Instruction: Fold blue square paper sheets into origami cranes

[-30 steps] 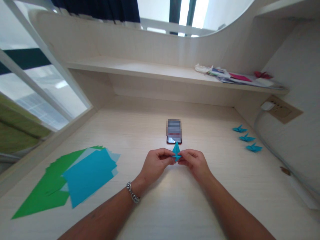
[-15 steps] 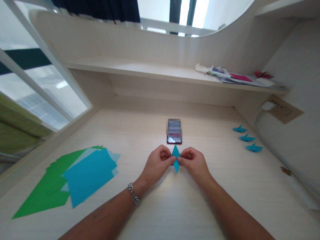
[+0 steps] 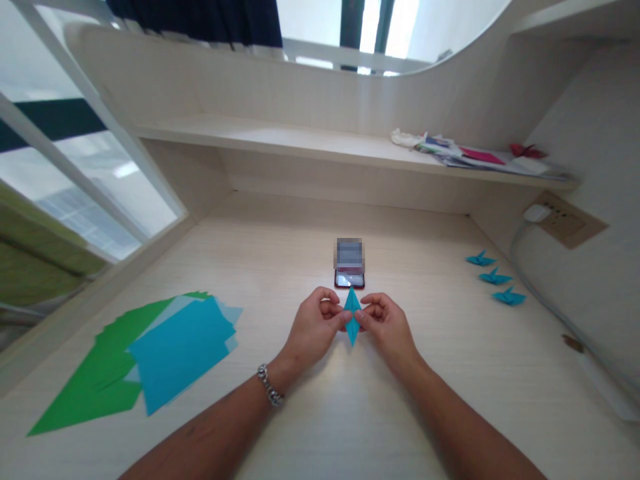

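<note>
A small blue folded paper (image 3: 353, 301), shaped like a narrow diamond, is held upright in the middle of the desk with one point away from me and one toward me. My left hand (image 3: 317, 323) pinches its left side between thumb and fingers. On the right side, my right hand (image 3: 387, 323) pinches it the same way, both thumbs lying on its near face. Just beyond the paper's far tip lies a phone (image 3: 349, 277) with a lit screen. Three blue paper cranes (image 3: 495, 276) stand in a row at the right.
Blue paper sheets (image 3: 183, 353) lie fanned over green sheets (image 3: 85, 387) on the left of the desk. Along the right wall runs a grey cable (image 3: 530, 287) from a charger (image 3: 537, 213) in the socket. Papers (image 3: 480, 157) rest on the shelf (image 3: 280, 137) at the back.
The fingers of both hands have loosened and lifted slightly around the folded paper, while the thumbs stay on it. The view has shifted a little; nothing else has moved.
</note>
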Motion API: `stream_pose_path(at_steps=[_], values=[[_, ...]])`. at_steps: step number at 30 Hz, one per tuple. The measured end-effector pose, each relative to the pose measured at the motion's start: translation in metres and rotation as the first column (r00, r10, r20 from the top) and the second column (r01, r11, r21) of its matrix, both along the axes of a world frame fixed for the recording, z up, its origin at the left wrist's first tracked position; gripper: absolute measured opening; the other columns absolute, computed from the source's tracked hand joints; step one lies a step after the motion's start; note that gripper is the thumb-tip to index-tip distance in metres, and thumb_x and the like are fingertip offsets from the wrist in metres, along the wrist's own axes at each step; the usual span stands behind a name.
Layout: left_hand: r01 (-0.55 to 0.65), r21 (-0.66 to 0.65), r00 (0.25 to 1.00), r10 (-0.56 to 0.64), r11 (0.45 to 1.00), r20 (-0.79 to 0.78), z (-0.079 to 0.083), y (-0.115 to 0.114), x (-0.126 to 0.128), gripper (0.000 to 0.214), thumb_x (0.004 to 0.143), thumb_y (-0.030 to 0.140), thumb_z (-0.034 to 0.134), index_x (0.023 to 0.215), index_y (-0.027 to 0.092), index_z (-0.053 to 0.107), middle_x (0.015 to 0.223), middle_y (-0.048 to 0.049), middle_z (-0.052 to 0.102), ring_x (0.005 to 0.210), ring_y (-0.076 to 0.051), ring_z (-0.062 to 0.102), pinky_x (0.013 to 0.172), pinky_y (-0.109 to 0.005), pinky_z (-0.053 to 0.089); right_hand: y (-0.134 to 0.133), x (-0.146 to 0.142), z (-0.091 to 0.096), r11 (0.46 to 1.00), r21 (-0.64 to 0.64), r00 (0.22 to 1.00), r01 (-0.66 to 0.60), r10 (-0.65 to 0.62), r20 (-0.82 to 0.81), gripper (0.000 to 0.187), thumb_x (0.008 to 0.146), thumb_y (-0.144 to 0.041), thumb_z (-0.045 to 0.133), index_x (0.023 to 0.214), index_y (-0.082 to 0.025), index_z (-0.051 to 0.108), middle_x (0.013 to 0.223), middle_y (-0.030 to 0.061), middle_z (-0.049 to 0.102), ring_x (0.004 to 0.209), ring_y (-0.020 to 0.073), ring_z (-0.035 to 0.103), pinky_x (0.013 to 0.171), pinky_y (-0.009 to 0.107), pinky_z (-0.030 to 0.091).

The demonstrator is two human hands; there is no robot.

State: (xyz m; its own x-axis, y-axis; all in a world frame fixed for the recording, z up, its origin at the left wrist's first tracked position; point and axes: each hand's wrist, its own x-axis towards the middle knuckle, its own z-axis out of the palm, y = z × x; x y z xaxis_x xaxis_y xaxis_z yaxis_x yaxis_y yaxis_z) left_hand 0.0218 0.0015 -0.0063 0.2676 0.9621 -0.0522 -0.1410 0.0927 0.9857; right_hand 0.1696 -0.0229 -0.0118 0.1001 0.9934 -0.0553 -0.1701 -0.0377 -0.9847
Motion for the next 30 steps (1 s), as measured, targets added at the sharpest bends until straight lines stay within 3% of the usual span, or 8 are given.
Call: stream_pose_path(at_steps=[4, 8, 11, 15, 18, 21, 26, 30], values=[[-0.028, 0.023, 0.999, 0.028, 0.999, -0.015, -0.003, 0.001, -0.001, 0.031, 0.069, 0.019, 0.07, 0.09, 0.018, 0.048, 0.064, 0.0017, 0.066, 0.059, -0.015, 0.064, 0.06, -0.027, 0.052, 0.0, -0.002, 0.0, 0.997, -0.036, 0.997, -0.071, 0.07, -0.028, 0.042, 0.058, -0.034, 0.079, 0.088, -0.021, 0.053, 0.064, -0.0022, 0.064, 0.06, 0.016, 0.062, 0.06, 0.029, 0.048], [0.028, 0.032, 1.0, -0.028, 0.999, 0.003, -0.004, 0.001, -0.002, 0.032, 0.069, 0.018, 0.071, 0.095, 0.015, 0.053, 0.074, -0.0027, 0.069, 0.071, -0.016, 0.066, 0.067, -0.028, 0.052, 0.001, 0.002, -0.005, 0.994, -0.054, 0.995, -0.096, 0.094, -0.044, 0.043, 0.056, -0.031, 0.08, 0.087, -0.021, 0.052, 0.061, -0.0033, 0.063, 0.057, 0.0153, 0.061, 0.056, 0.027, 0.047], [0.018, 0.014, 1.0, -0.018, 1.0, -0.011, -0.002, 0.001, -0.002, 0.033, 0.068, 0.02, 0.072, 0.095, 0.014, 0.055, 0.071, -0.0024, 0.068, 0.065, -0.015, 0.065, 0.063, -0.026, 0.051, 0.001, 0.005, -0.009, 0.989, -0.07, 0.992, -0.129, 0.128, -0.017, 0.042, 0.058, -0.028, 0.079, 0.089, -0.02, 0.052, 0.058, -0.0047, 0.061, 0.054, 0.0139, 0.058, 0.055, 0.026, 0.046], [-0.063, 0.014, 0.997, 0.063, 0.998, -0.049, 0.0, 0.002, -0.002, 0.032, 0.067, 0.02, 0.072, 0.095, 0.014, 0.056, 0.065, -0.0013, 0.067, 0.059, -0.013, 0.063, 0.058, -0.023, 0.049, -0.001, 0.004, -0.008, 0.999, 0.019, 0.983, -0.048, 0.044, 0.176, 0.03, 0.061, -0.028, 0.077, 0.079, -0.019, 0.056, 0.066, -0.0022, 0.062, 0.06, 0.0144, 0.059, 0.056, 0.026, 0.046], [-0.103, 0.028, 0.993, 0.104, 0.994, -0.057, -0.002, 0.002, -0.002, 0.034, 0.068, 0.022, 0.073, 0.096, 0.015, 0.055, 0.065, -0.001, 0.067, 0.06, -0.014, 0.063, 0.059, -0.024, 0.05, -0.004, 0.002, -0.002, 0.987, 0.156, 0.905, 0.044, -0.105, 0.412, 0.015, 0.066, -0.027, 0.073, 0.076, -0.019, 0.064, 0.077, 0.0017, 0.063, 0.069, 0.0161, 0.059, 0.06, 0.027, 0.047], [-0.093, 0.039, 0.994, 0.095, 0.995, -0.049, -0.006, 0.002, -0.001, 0.033, 0.068, 0.025, 0.074, 0.094, 0.015, 0.055, 0.067, -0.0016, 0.068, 0.062, -0.015, 0.064, 0.061, -0.026, 0.051, -0.007, 0.002, 0.002, 0.975, 0.222, 0.856, 0.028, -0.139, 0.498, 0.008, 0.072, -0.024, 0.068, 0.079, -0.02, 0.07, 0.079, 0.003, 0.064, 0.07, 0.0162, 0.06, 0.064, 0.028, 0.048], [-0.041, 0.061, 0.997, 0.044, 0.997, -0.057, -0.008, 0.002, 0.0, 0.023, 0.071, 0.03, 0.072, 0.084, 0.013, 0.063, 0.079, -0.0068, 0.07, 0.072, -0.017, 0.066, 0.069, -0.03, 0.053, -0.005, 0.003, -0.001, 0.981, 0.189, 0.905, -0.034, -0.05, 0.422, 0.015, 0.077, -0.023, 0.063, 0.089, -0.02, 0.072, 0.088, 0.0055, 0.069, 0.082, 0.0196, 0.064, 0.076, 0.032, 0.05], [0.013, 0.076, 0.996, -0.006, 0.997, -0.086, -0.005, 0.001, 0.0, 0.026, 0.082, 0.035, 0.06, 0.091, 0.012, 0.069, 0.084, -0.0091, 0.07, 0.077, -0.019, 0.066, 0.076, -0.035, 0.054, -0.001, 0.004, -0.006, 0.994, 0.095, 0.968, -0.056, 0.03, 0.251, 0.023, 0.079, -0.033, 0.061, 0.093, -0.017, 0.071, 0.088, 0.007, 0.071, 0.079, 0.0209, 0.065, 0.073, 0.034, 0.052]])
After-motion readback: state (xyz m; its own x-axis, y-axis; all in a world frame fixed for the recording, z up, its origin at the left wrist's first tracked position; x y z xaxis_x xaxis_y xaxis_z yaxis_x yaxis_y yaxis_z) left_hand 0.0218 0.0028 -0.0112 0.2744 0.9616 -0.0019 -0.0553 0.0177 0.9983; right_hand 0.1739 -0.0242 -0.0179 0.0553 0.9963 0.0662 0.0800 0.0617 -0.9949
